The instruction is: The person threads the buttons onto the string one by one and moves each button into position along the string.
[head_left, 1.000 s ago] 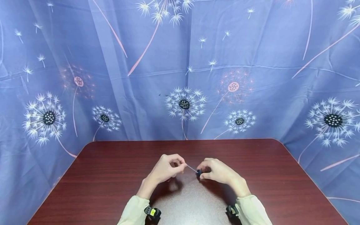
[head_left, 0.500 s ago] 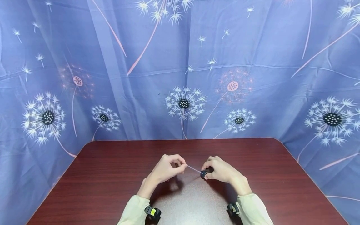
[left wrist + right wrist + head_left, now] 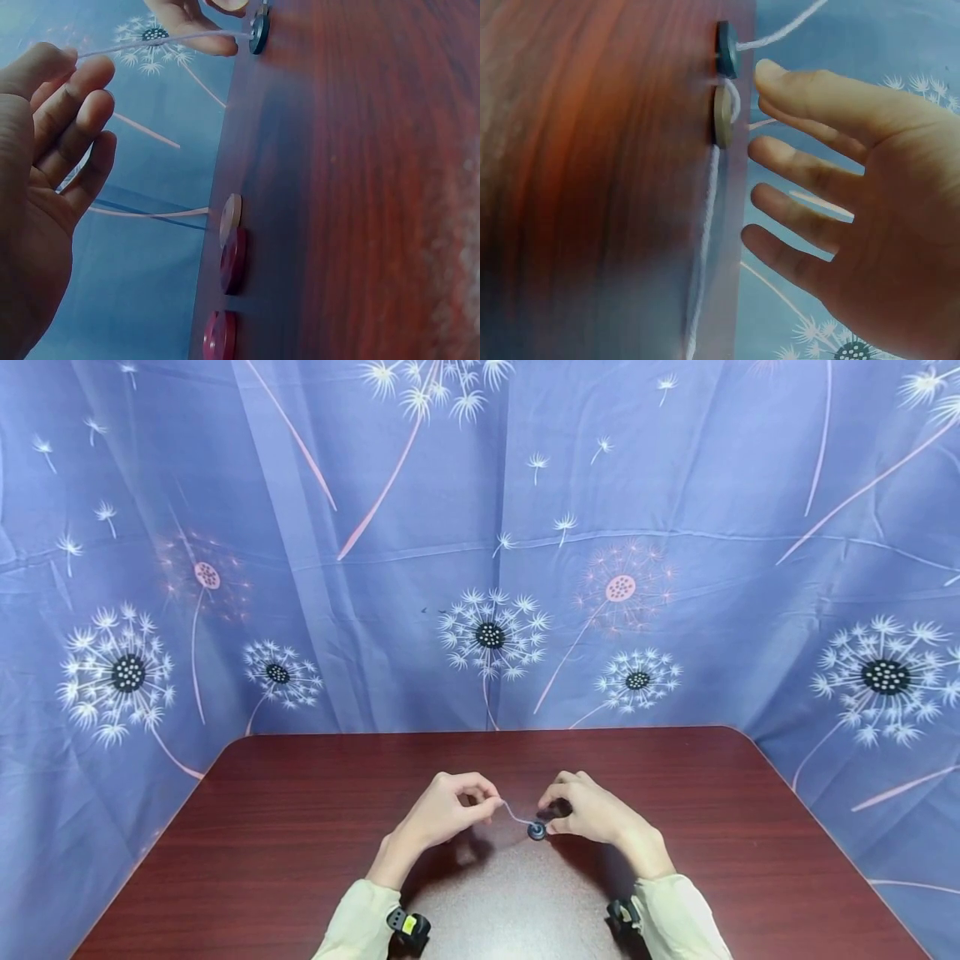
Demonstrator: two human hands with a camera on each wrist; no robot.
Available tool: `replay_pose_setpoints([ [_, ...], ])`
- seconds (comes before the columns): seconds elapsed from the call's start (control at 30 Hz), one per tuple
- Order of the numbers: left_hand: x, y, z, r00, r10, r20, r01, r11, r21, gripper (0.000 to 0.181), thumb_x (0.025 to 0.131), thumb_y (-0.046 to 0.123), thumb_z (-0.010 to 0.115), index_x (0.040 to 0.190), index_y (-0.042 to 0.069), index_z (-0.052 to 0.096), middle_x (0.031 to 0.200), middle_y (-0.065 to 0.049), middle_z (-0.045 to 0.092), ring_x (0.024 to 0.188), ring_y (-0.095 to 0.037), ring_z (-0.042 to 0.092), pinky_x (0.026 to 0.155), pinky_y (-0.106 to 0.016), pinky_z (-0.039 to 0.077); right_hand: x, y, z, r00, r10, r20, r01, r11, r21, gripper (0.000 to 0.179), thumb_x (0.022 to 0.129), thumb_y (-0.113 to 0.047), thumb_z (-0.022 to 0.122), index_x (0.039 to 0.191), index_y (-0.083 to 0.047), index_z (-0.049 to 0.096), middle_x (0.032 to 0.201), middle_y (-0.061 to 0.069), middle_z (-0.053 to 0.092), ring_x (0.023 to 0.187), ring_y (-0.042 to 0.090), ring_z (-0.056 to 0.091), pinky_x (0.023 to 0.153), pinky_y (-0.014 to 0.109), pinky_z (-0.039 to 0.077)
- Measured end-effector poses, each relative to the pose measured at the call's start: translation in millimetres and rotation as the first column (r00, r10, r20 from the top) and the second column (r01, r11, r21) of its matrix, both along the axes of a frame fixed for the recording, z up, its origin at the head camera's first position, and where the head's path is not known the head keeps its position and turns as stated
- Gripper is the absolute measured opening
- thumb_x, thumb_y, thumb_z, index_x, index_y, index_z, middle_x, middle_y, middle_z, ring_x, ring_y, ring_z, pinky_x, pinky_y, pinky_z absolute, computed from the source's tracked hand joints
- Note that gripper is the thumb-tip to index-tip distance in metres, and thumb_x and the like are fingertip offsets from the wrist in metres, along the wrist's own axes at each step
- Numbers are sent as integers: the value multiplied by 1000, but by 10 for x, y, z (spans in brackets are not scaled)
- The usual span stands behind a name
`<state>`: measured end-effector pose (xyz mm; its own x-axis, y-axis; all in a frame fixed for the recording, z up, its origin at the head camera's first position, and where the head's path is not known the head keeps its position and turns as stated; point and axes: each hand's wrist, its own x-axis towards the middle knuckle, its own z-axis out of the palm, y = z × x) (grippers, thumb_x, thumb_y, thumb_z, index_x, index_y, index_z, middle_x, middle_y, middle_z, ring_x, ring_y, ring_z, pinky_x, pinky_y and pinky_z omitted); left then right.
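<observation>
Wht cord (image 3: 707, 225), dk disc (image 3: 726, 50), blu dandelion-print cloth (image 3: 405, 652)

A thin, pale string (image 3: 780, 34) runs in a slack curve from the pinching left fingers (image 3: 94, 75) down to the upper face of a small, round, dark disc (image 3: 726, 49), which lies flat on the counter (image 3: 315, 827). Just beside it, a tan disc (image 3: 721, 118) also lies flat, a short bend of string joining the two; beyond the tan disc, more string trails along the counter.
</observation>
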<state>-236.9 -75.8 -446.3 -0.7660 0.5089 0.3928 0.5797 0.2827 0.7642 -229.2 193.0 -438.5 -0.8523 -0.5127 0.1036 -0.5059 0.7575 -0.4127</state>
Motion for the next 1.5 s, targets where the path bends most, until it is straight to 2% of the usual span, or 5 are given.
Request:
replay_pose_setpoints([
  [0.23,-11,-5,-9,1000,-5,-24,4,1000,-21,3,90,20,72,89,22,71,67,6,70,61,-19,69,56,-20,47,-11,-42,32,998,35,-52,-38,998,-56,14,89,-20,71,102,-16,74,98,-4,65,97,17,56,87,37,46],
  [0.53,-16,4,3,999,-5,-44,3,999,-32,5,91,24,72,88,20,71,66,5,70,59,-6,66,56,-21,49,-8,-129,108,991,29,-131,-56,975,-214,12,91,-17,70,103,-18,72,98,-8,68,91,12,65,83,38,54],
  [0.87,-5,4,9,999,31,-32,-32,998,-59,5,88,24,74,88,21,70,65,14,67,58,-4,63,57,-21,49,66,-265,200,994,69,-85,-95,928,-359,12,92,-14,70,103,-14,71,97,-5,69,87,4,65,76,33,58],
  [1.03,1,2,3,999,35,-17,-35,998,-56,4,88,23,74,89,21,70,65,15,67,59,-9,64,56,-22,48,87,-316,196,995,77,-58,-93,926,-367,14,92,-15,69,105,-13,71,98,-4,69,86,4,65,76,26,57],
  [1.5,-1,0,12,999,15,-44,-17,999,-48,9,88,14,72,91,22,71,66,13,67,60,-8,64,58,-24,51,96,-418,139,994,103,-45,-112,911,-397,12,93,-18,69,105,-18,71,98,-8,69,82,10,67,75,27,57],
])
